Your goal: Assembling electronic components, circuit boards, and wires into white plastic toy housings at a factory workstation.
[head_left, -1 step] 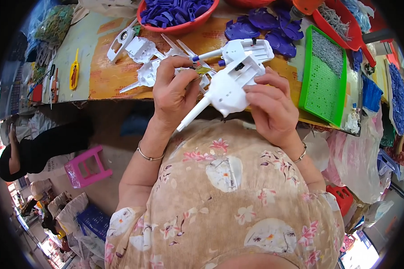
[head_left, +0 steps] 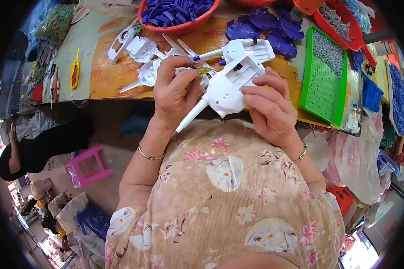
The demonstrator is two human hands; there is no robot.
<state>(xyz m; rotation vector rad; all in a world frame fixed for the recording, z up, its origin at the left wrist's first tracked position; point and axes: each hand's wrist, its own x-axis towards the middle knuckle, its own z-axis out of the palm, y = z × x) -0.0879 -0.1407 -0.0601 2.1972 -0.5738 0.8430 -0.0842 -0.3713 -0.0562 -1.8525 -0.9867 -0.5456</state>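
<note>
Over the near edge of the bench, I pinch the white shell by its side with my right hand, while my left hand seems to pinch a yellowish bit, and if the right grip loosened, the shell could tip and drop.

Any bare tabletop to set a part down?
Yes: grey tabletop beyond the yellow tool, right of the netting bag; also orange sheet between that tool and the loose white parts. Crowded: between left hand and right hand, filled by white housing; purple parts left of the green tray.
</note>
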